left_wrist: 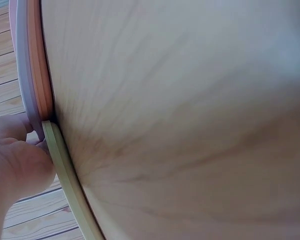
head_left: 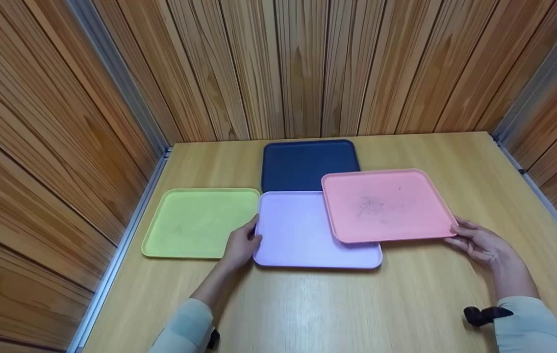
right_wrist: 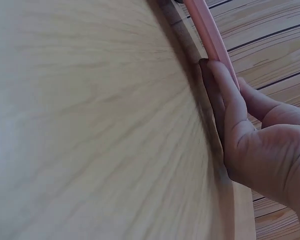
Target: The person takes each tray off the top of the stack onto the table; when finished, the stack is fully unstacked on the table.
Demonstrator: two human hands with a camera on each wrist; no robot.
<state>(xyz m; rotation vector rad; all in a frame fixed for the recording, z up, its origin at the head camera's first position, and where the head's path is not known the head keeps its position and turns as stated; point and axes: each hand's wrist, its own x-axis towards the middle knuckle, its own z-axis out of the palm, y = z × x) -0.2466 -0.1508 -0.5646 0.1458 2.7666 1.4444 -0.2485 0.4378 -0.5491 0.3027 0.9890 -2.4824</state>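
My right hand (head_left: 482, 245) pinches the near right corner of a pink tray (head_left: 386, 206), thumb above and fingers beneath. The pink tray is held up, and its left part overlaps a lavender tray (head_left: 293, 230). At the lavender tray's left edge, my left hand (head_left: 240, 245) grips the rim. Under that rim the left wrist view shows the edge of an orange tray (left_wrist: 40, 65). A green tray (head_left: 200, 223) lies just left of the lavender one, partly behind my left hand. In the right wrist view, fingers (right_wrist: 232, 100) hold the pink edge off the table.
A dark blue tray (head_left: 305, 164) lies at the back, its front right part covered by the pink one. The wooden table (head_left: 308, 309) is bounded by a plank wall (head_left: 303, 68) behind and by panels with metal rails (head_left: 126, 235) at both sides.
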